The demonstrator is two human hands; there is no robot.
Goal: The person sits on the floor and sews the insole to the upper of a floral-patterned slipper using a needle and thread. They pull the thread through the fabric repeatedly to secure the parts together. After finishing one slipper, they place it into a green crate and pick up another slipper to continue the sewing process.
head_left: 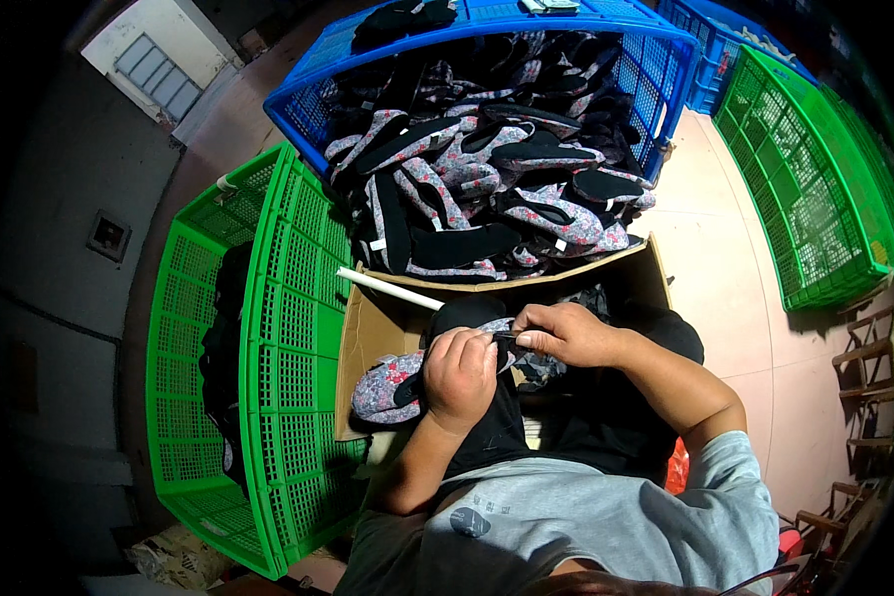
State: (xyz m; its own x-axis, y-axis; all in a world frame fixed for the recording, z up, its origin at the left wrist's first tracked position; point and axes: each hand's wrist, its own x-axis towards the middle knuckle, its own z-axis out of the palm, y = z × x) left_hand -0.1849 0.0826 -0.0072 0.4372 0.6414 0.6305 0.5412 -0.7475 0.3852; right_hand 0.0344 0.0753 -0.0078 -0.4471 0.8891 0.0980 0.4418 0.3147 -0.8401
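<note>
My left hand is closed around a floral-patterned shoe upper with black lining, held over my lap. My right hand pinches the black edge of the same upper near the left hand's fingertips. Both hands sit above a cardboard box resting between my knees. A white rod lies across the box's far left corner.
A blue crate ahead is heaped with several similar floral and black uppers. A green crate stands at my left with dark pieces inside. Another green crate leans at the right. A wooden stool is at far right.
</note>
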